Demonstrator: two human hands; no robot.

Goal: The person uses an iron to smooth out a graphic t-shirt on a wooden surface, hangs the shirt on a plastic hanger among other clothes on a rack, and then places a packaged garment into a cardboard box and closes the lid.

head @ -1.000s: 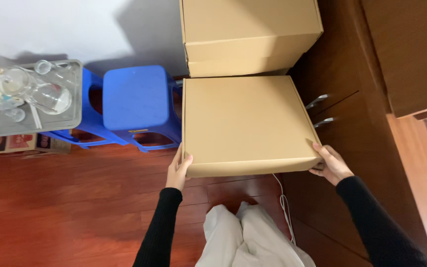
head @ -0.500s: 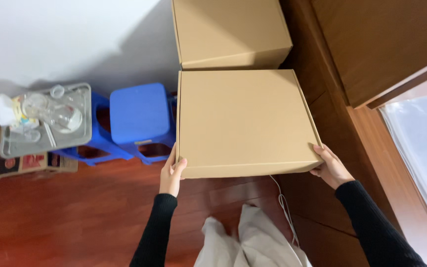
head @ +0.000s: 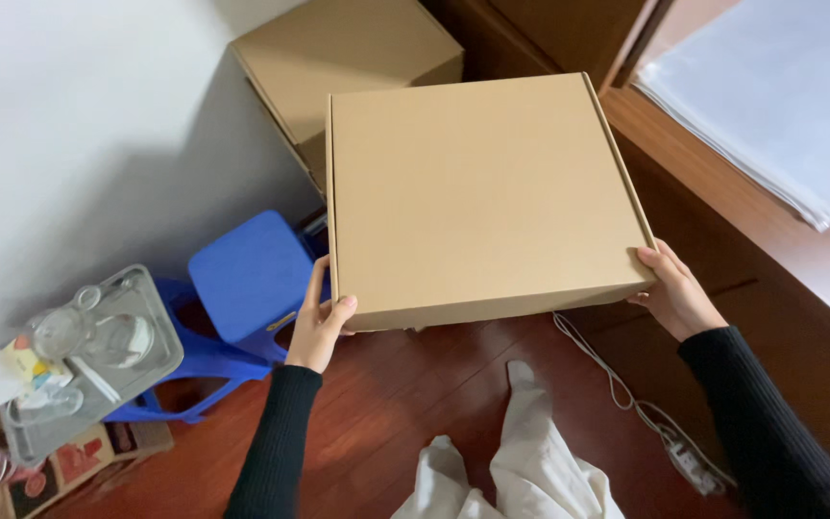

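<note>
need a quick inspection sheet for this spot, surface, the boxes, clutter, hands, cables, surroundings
surface: dark red wooden floor, bare in the middle
job's things: flat closed cardboard box held up level; second cardboard box behind it by the wall
clutter: blue plastic stool; clear tray of glassware on another blue stool
grippers: left hand grips the box's near left corner; right hand grips its near right corner
cables: white cable running across the floor to a power strip
surroundings: white wall, dark wooden cabinet, white sheets on top
</note>
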